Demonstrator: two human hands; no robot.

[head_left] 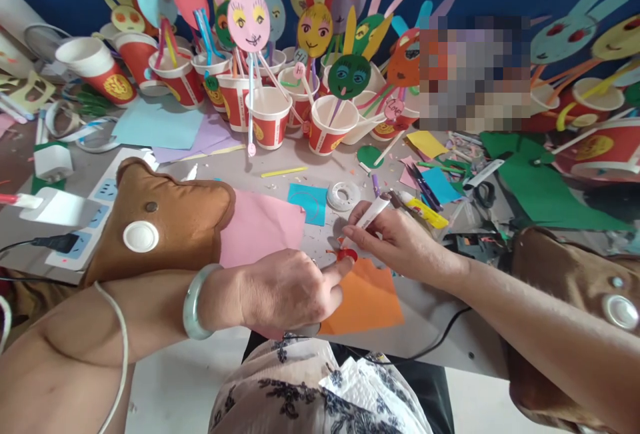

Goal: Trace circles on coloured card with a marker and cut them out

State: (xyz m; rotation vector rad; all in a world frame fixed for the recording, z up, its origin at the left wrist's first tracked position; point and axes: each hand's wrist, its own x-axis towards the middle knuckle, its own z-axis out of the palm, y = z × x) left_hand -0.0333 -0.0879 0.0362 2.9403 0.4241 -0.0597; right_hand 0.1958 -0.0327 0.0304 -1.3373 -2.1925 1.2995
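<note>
My right hand (390, 234) is closed around a white pen (373, 213), its lower end slanting down to a small red paper circle (347, 255). From the left, my left hand (295, 291) reaches over an orange paper sheet (373, 297), its other fingers curled and its index fingertip pressed on the red circle. Part of the circle is hidden by that finger. Just beyond my hands lie a blue paper square (307, 205) with a round outline and a roll of clear tape (343, 196). A pink sheet (263, 227) sits left of them.
Red and white paper cups (269, 117) with straw figures and round paper faces crowd the back. A brown cushion (165, 221) lies at left beside a power strip (95, 221). Right of my hands are a yellow glue tube (425, 211), scraps and a green sheet (550, 194).
</note>
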